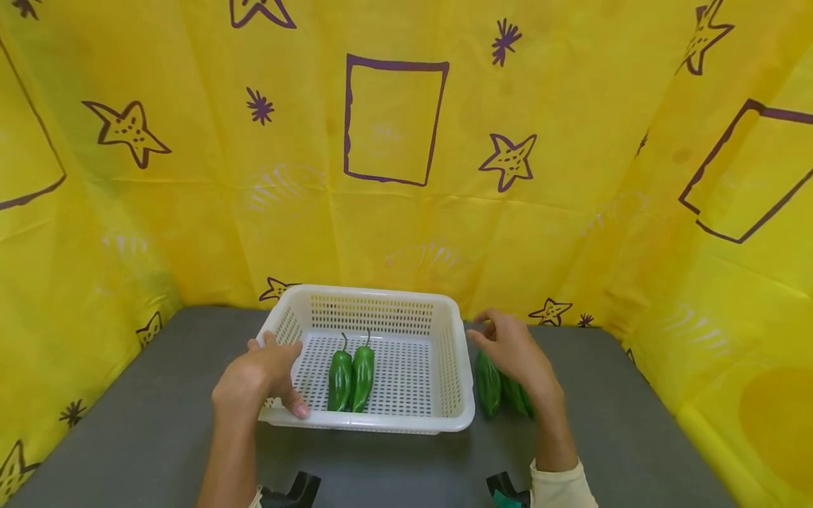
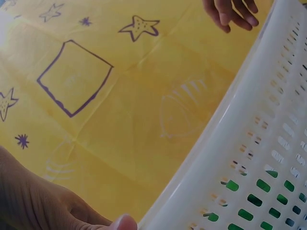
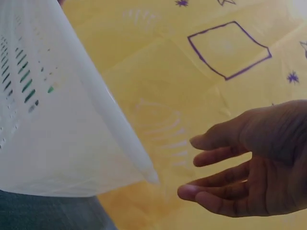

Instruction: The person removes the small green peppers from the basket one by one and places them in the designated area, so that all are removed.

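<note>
A white perforated plastic basket (image 1: 381,422) stands on the dark table. Inside lie two long green peppers (image 1: 351,377), side by side with their stems pointing away. My left hand (image 1: 257,374) rests at the basket's near left corner, thumb by the front rim and fingers spread over the left side. Just beyond the right rim, my right hand (image 1: 511,349) hovers with loosely bent fingers, holding nothing; a gap separates it from the rim in the right wrist view. Beneath it, more green peppers (image 1: 488,388) lie on the table, partly covered by the hand and forearm.
The grey table (image 1: 381,473) extends to both sides and in front of the basket. A yellow cloth (image 1: 406,233) with starfish and square drawings hangs behind it and along both sides.
</note>
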Action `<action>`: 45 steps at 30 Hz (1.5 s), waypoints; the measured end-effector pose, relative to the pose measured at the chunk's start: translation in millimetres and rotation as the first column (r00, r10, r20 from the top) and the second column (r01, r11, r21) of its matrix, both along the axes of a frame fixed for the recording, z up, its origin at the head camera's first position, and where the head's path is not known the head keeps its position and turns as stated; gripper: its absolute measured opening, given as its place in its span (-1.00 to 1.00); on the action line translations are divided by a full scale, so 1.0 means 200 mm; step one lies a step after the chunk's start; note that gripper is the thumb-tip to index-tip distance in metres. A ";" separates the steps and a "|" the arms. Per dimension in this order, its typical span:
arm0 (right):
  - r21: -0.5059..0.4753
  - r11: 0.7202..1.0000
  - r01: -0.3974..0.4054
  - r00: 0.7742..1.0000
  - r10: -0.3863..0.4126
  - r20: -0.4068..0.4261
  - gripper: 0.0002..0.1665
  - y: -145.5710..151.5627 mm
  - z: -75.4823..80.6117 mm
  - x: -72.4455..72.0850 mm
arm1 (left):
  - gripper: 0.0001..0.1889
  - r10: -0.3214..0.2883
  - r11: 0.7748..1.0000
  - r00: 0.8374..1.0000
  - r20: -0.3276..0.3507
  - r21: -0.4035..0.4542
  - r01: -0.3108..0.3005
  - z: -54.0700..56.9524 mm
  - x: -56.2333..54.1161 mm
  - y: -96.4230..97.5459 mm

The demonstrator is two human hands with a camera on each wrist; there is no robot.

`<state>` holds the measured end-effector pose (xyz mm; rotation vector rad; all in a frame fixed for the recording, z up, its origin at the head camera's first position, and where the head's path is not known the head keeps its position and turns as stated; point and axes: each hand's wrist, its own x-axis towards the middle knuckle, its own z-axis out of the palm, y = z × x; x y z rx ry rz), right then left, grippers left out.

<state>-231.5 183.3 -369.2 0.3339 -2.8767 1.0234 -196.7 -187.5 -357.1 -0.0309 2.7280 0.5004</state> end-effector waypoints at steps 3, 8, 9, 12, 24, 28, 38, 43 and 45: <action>-0.003 1.000 -0.026 1.000 0.026 0.009 -0.59 -0.04 -0.01 0.00 | 0.40 0.002 1.000 1.000 0.002 -0.003 -0.002 0.00 0.00 0.00; 0.007 0.999 -0.052 0.998 0.052 -0.019 -0.64 -0.14 -0.03 0.00 | 0.40 0.001 1.000 1.000 0.003 -0.011 -0.001 0.00 0.00 -0.01; 0.010 0.998 -0.062 0.998 0.062 -0.021 -0.66 -0.16 -0.03 0.00 | 0.40 0.003 1.000 1.000 0.005 -0.010 -0.003 0.00 0.00 -0.01; 0.025 0.995 -0.092 0.996 0.092 -0.020 -0.71 -0.25 -0.06 0.00 | 0.39 0.002 1.000 1.000 0.007 -0.013 -0.001 0.00 0.00 -0.01; 0.086 0.948 -0.305 0.952 0.303 0.039 -0.63 -0.49 -0.18 0.03 | 0.38 -0.009 1.000 1.000 -0.002 -0.007 0.009 0.00 0.00 0.00; 0.122 0.939 -0.322 0.947 0.318 0.051 -0.61 -0.55 -0.23 0.04 | 0.37 -0.012 1.000 1.000 -0.006 -0.008 0.012 0.01 -0.01 0.00; 0.134 0.932 -0.337 0.935 0.314 0.166 -0.51 -0.62 -0.28 0.07 | 0.36 -0.013 1.000 1.000 -0.008 -0.006 0.013 0.00 -0.01 0.01; 0.179 0.879 -0.442 0.884 0.393 0.253 -0.43 -0.62 -0.28 0.06 | 0.38 -0.019 1.000 1.000 -0.006 -0.015 0.019 0.00 -0.01 0.01; 0.209 0.844 -0.494 0.857 0.432 0.280 -0.42 -0.62 -0.28 0.05 | 0.38 -0.021 1.000 1.000 -0.005 -0.014 0.020 0.01 -0.01 0.01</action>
